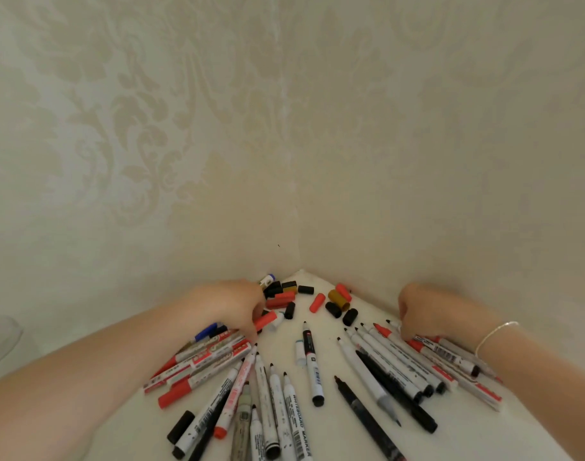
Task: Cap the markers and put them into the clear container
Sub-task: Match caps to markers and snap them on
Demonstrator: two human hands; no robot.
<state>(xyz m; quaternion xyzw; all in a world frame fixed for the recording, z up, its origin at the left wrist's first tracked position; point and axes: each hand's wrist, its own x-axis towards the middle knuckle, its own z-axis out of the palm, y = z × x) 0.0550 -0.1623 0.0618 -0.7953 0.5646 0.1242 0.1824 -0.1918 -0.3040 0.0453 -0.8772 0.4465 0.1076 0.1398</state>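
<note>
Several uncapped markers (312, 364) lie fanned out on the white table (451, 434), tips pointing to the corner. Loose red, black and yellow caps (337, 301) are heaped in that corner. My left hand (231, 304) reaches over the left bundle of red markers (201, 361), and its curled fingers grip a red-capped marker (266, 320). My right hand (417, 311) is curled, with its fingertips down on the right row of markers (414, 364). Its grip is hidden. A faint clear shape, perhaps the container (1, 337), shows at the far left edge.
Two patterned walls (284, 161) meet right behind the caps and close off the table's far corner. A black cap (181, 425) lies near the front left. I wear a thin bracelet (494, 334) on my right wrist.
</note>
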